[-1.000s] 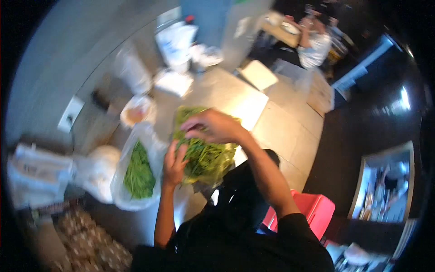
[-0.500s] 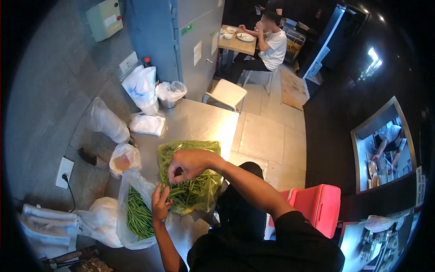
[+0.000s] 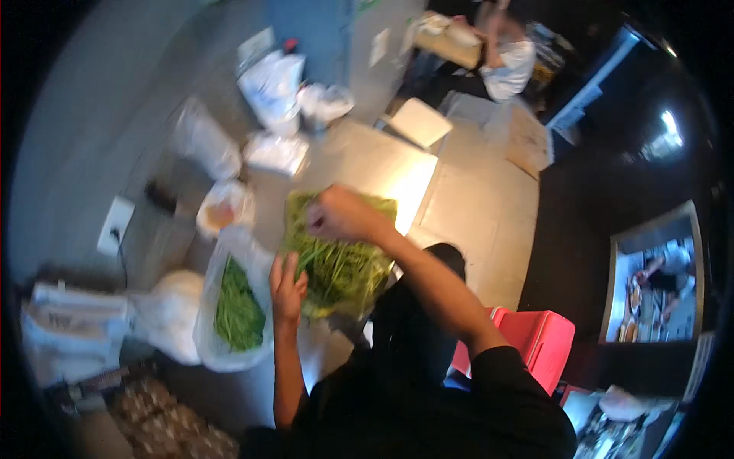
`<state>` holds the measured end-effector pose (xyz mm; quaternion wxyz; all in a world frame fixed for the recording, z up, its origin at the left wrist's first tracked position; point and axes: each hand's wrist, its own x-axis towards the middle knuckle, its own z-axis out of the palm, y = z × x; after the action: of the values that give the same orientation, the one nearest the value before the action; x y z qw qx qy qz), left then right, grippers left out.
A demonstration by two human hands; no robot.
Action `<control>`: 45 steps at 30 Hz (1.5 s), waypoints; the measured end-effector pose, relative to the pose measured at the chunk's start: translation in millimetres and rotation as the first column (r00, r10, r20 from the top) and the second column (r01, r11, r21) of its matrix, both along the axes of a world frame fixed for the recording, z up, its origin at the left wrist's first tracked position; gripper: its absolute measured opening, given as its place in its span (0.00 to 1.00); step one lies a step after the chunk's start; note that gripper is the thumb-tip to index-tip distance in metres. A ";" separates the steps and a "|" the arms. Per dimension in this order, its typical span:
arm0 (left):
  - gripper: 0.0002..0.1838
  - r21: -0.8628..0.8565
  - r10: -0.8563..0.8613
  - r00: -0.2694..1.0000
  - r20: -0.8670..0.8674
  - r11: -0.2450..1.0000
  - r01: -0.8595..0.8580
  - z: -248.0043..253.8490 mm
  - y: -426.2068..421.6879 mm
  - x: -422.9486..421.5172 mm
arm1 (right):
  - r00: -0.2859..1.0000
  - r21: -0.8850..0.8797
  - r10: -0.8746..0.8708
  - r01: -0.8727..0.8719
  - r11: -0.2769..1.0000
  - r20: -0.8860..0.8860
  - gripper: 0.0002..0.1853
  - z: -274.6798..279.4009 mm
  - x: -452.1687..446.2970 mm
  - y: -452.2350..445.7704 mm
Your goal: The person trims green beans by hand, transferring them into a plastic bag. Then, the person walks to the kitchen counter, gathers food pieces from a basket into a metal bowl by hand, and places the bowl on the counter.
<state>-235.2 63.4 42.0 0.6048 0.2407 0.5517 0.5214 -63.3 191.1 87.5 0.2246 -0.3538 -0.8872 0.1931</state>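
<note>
A yellow-green plastic bag (image 3: pixel 382 208) lies spread on the metal table, heaped with long green beans (image 3: pixel 336 271). At its left edge, my left hand (image 3: pixel 286 294) is partly closed, with a few green beans between its thumb and fingers. Over the far part of the heap hovers my right hand (image 3: pixel 345 215), blurred and closed; anything in its fingers is hidden. Left of my left hand stands a clear plastic bag (image 3: pixel 210 336) containing more green beans (image 3: pixel 241 310).
Behind the clear bag is a small bag-lined container (image 3: pixel 225 208). Several white plastic bags (image 3: pixel 271 88) stand along the wall. A white stool (image 3: pixel 419 122) is beyond the metal table (image 3: pixel 367 157), and a red cooler (image 3: pixel 535 344) at my right. Another person (image 3: pixel 508 65) sits at the far table.
The camera view has shifted and blurred, so the scene sits further right and the left part of the table shows more. My right hand has lifted slightly away from my left hand.
</note>
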 end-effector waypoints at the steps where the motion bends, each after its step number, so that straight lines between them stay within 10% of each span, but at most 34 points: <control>1: 0.36 -0.038 -0.018 0.999 -0.038 0.999 0.017 6.4 1.1 1.2 | 0.994 -0.028 -0.025 0.028 0.999 0.102 0.09 -1.4 3.7 0.0; 4: 0.38 0.022 -0.182 0.983 -0.028 0.983 0.182 -4.8 0.3 -10.2 | 0.983 -0.185 0.093 -0.063 0.981 0.157 0.07 12.1 14.6 -0.7; 11: 0.37 0.032 -0.338 0.940 0.045 0.941 0.337 -5.7 0.4 -17.9 | 0.917 -0.415 0.156 -0.312 0.855 -0.368 0.11 42.4 8.9 -17.0; 28: 0.14 0.288 -0.354 0.816 0.457 0.927 0.241 -8.0 -1.8 -25.8 | 0.930 -0.345 0.207 -0.310 0.886 -0.302 0.12 34.7 -2.8 -20.0; 41: 0.15 0.150 -0.162 0.930 0.331 0.982 0.117 2.1 -0.7 -15.9 | 0.951 0.036 0.305 -0.303 0.952 -0.054 0.06 3.0 -18.8 -18.9; 45: 0.23 0.008 -0.118 0.971 0.208 0.993 0.119 4.9 4.0 -17.3 | 0.952 -0.218 0.285 -0.257 0.942 0.111 0.08 4.6 1.1 -2.6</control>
<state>-252.5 67.4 46.9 0.6899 0.2159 0.4710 0.5055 -62.2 188.5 92.1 0.0957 -0.2618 -0.9169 0.2856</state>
